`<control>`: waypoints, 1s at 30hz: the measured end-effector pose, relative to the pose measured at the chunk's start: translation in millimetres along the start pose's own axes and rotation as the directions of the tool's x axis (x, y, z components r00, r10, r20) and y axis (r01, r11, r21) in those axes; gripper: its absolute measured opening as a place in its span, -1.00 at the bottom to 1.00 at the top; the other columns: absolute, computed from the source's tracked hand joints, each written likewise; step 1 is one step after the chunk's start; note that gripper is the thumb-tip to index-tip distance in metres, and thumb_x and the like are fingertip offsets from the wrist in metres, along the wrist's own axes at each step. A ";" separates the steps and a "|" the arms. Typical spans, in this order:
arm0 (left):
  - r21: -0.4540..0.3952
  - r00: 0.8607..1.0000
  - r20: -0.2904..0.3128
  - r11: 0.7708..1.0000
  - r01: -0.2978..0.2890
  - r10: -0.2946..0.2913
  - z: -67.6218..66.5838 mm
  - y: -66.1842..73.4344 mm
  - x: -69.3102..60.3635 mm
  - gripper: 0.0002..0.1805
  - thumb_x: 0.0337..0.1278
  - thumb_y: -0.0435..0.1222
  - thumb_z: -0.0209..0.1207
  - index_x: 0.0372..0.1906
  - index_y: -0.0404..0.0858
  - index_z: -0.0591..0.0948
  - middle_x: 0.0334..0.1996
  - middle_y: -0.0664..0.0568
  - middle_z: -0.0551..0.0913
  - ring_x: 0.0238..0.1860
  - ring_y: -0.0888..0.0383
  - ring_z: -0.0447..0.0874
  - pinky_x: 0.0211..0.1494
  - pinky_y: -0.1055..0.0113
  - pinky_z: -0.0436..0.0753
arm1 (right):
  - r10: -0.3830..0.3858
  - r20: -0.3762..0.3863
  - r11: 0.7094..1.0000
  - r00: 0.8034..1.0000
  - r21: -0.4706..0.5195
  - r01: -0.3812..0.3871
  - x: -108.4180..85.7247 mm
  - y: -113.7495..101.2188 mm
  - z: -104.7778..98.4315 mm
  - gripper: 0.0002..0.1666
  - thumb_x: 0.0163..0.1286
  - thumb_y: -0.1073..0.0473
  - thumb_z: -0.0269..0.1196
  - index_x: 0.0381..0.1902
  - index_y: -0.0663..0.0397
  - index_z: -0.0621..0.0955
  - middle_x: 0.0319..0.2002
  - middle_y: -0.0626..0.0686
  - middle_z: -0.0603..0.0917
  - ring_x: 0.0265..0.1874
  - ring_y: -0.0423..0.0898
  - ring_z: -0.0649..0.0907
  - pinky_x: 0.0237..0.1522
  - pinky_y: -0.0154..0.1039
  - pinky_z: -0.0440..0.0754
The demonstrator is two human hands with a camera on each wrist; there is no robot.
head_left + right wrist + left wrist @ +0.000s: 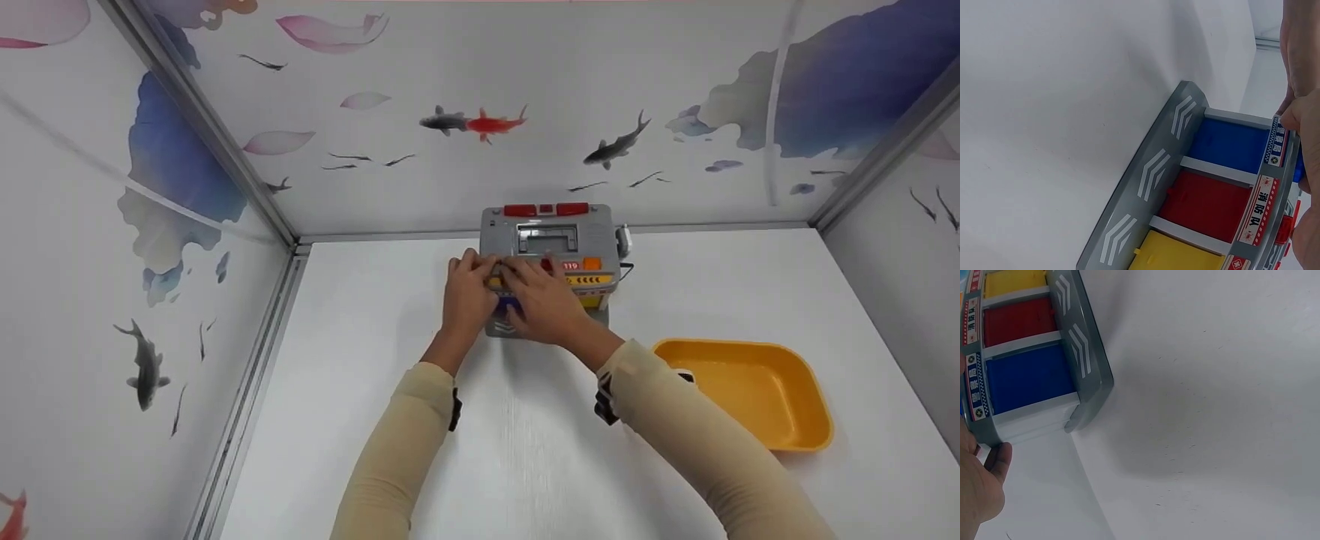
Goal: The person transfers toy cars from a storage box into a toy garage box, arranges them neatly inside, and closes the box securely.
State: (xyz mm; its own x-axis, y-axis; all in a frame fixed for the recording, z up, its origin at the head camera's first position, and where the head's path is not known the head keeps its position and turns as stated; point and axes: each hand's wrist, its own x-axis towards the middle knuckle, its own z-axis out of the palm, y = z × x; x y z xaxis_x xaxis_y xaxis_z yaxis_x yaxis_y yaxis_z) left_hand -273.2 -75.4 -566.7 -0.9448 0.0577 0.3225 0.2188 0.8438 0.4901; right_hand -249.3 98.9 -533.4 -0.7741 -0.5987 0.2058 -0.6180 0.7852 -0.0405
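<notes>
A grey toy garage [598, 244] stands against the back wall. Blue [1030, 379], red [1019, 322] and yellow doors line its front. My left hand [470, 296] holds its front left corner, the thumb [1002, 458] below the roof's edge in the left wrist view. Beside it, my right hand [546, 304] rests on the front left of the roof with its fingers spread. In the right wrist view, one digit of that hand touches the roof rim by a blue label [1276, 143]. A blue part [1299, 166] shows by the right hand. Fingertips on top are partly hidden.
A yellow tray [757, 390] lies right of the garage, partly behind the right sleeve, with a small black and white item [685, 376] at its left edge. A grey and white part [624, 241] juts from the garage's right side. Printed walls enclose the white table [360, 315].
</notes>
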 end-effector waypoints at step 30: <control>-0.046 1.000 -0.008 0.999 0.000 0.000 0.9 -1.8 -1.0 -0.39 0.12 -0.57 0.31 0.33 -0.24 0.77 0.06 -0.05 0.64 0.03 -0.02 0.54 0.21 0.14 0.75 | 0.041 0.048 0.997 0.998 -0.063 -0.038 -0.2 -1.7 3.3 0.15 0.25 0.08 0.66 0.71 0.06 0.38 0.67 0.12 0.41 0.65 0.14 0.43 0.66 0.55 0.13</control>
State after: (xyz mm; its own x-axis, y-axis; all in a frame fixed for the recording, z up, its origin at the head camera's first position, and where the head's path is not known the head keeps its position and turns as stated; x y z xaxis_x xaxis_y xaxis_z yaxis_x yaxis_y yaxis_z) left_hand -272.8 -76.5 -568.6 -0.9428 0.0531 0.3292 0.2301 0.8181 0.5270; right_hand -248.5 97.2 -536.6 -0.8047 -0.5725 0.1571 -0.5779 0.8160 0.0133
